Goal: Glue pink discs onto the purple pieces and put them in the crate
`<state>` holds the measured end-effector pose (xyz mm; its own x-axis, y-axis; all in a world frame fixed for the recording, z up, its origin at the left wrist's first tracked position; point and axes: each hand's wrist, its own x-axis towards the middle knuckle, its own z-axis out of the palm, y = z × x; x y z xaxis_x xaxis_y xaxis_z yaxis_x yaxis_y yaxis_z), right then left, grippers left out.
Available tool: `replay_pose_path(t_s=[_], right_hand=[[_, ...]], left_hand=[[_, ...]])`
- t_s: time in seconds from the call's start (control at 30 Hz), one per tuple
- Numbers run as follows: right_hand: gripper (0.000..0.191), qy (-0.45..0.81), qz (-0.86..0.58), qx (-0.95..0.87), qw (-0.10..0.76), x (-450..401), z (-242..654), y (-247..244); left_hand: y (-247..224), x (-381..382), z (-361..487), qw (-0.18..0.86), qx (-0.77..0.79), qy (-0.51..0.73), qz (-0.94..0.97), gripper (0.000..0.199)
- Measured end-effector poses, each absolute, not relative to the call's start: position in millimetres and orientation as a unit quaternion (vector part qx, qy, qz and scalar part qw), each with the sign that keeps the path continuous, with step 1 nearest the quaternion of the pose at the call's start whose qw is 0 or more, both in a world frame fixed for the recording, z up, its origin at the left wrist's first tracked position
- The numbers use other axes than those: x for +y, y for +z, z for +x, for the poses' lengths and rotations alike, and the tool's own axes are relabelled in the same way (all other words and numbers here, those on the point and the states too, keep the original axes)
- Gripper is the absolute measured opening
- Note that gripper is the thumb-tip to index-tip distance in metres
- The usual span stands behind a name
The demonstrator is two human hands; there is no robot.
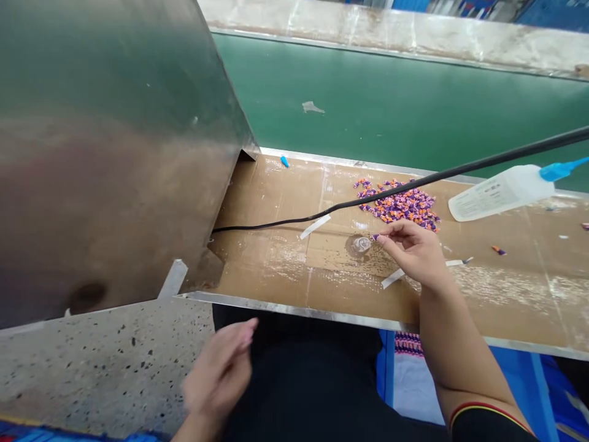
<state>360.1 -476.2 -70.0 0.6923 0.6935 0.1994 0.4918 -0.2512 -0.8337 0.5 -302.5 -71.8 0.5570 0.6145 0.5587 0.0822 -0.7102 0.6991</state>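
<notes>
My right hand [411, 250] is closed in a pinch on a small purple piece [375, 237], held just above the cardboard-covered bench [267, 264]. Directly left of its fingertips sits a small clear round cup [361, 245] on a wet-looking patch. Behind the hand lies a pile of small purple, pink and orange pieces [407, 205]. My left hand [221, 365] hangs off the bench's front edge, near my lap. Motion blurs its fingers, which look curled; whether they hold anything is unclear.
A black cable [322, 213] crosses above the bench. To the right lean a white squeeze bottle with a blue nozzle [501, 191] and a stray piece [498, 250]. A large metal housing [105, 153] stands left; a green belt [391, 104] runs behind. A blue cap [284, 161] lies at the back.
</notes>
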Motion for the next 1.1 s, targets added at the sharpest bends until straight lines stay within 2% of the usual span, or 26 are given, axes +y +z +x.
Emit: replay_pose_path(t_s=[0.03,0.1,0.13,0.23,0.27,0.37,0.47,0.67,0.87,1.0,1.1], right_hand=[[0.024,0.095,-0.788,-0.394,0.464,-476.6,360.8,-68.2],[0.018,0.065,-0.789,-0.434,0.431,-477.4,361.6,-65.5],[0.017,0.050,-0.786,-0.454,0.416,-477.9,361.8,-64.8],[0.016,0.015,-0.783,-0.499,0.372,-478.9,361.0,-65.0],[0.016,0.009,-0.783,-0.507,0.359,-479.0,360.5,-65.5],[0.017,0.004,-0.781,-0.526,0.335,-478.5,358.4,-66.7],[0.018,0.009,-0.777,-0.539,0.325,-477.0,356.4,-67.6],[0.018,0.003,-0.772,-0.552,0.315,-474.8,354.2,-71.8],[0.014,-0.012,-0.783,-0.536,0.317,-476.5,353.0,-64.9],[0.011,-0.110,-0.790,-0.485,0.358,-485.2,332.2,-50.5],[0.017,-0.261,-0.773,-0.398,0.418,-489.8,308.7,-51.4]], left_hand=[[-76.7,-310.4,15.5,0.311,0.156,0.413,0.842,0.037],[-82.8,-322.4,50.4,0.366,0.106,0.415,0.826,0.048],[-84.4,-326.3,68.2,0.414,0.110,0.415,0.803,0.044],[-87.5,-331.0,114.8,0.600,0.211,0.374,0.675,0.017],[-89.0,-331.0,126.8,0.649,0.245,0.353,0.628,0.017],[-96.2,-329.0,150.4,0.738,0.288,0.291,0.537,0.040],[-103.8,-327.2,158.4,0.759,0.298,0.253,0.521,0.047],[-110.0,-326.2,155.2,0.731,0.289,0.274,0.554,0.035],[-113.1,-325.2,153.6,0.744,0.280,0.280,0.538,0.033],[-114.9,-324.2,152.1,0.754,0.287,0.284,0.518,0.040],[-114.2,-323.7,151.2,0.775,0.303,0.274,0.482,0.049]])
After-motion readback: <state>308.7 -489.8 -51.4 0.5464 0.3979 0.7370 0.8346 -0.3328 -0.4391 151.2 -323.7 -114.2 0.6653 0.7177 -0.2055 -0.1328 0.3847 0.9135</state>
